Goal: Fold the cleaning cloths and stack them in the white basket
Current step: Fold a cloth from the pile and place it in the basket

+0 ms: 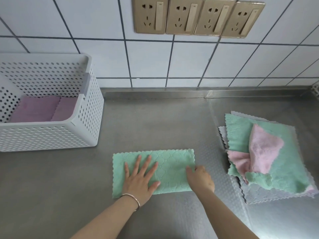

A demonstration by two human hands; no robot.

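A green cleaning cloth [170, 167], folded into a long rectangle, lies flat on the steel counter in front of me. My left hand [140, 178] presses flat on its left half with fingers spread. My right hand [201, 178] pinches the cloth's right edge. The white perforated basket [69, 135] stands at the left with folded pink cloths [43, 109] on its bottom. A loose pile of cloths [276, 163], green, pink and grey, lies at the right.
The steel counter [155, 121] runs back to a white tiled wall [155, 59] with several brass sockets [196, 16]. Bare counter lies between the basket and the green cloth.
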